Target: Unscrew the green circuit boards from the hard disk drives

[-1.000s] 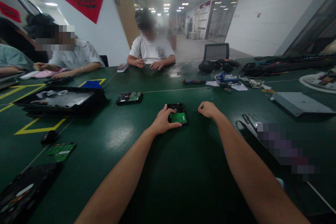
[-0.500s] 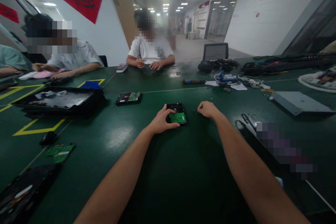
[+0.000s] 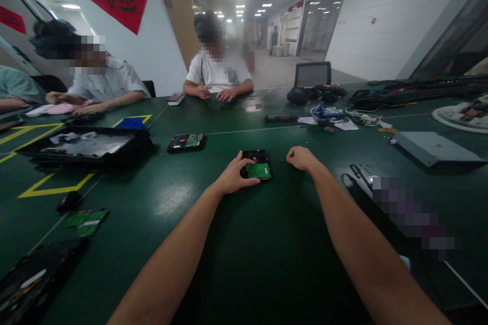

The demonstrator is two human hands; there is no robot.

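A black hard drive (image 3: 257, 158) with a green circuit board facing up lies on the dark green table (image 3: 267, 244) in front of me. My left hand (image 3: 233, 176) grips its left side, thumb on the near edge and fingers over the far corner. My right hand (image 3: 302, 158) rests on the table just right of the drive, fingers curled around a small green-tipped tool (image 3: 292, 153). Tiny screws (image 3: 282, 160) lie between the drive and my right hand.
A second hard drive (image 3: 186, 142) lies farther left, beside a black tray (image 3: 82, 145). A loose green board (image 3: 87, 220) sits at the near left. Cables, tools and a grey case (image 3: 430, 147) fill the right side. Two people sit across the table.
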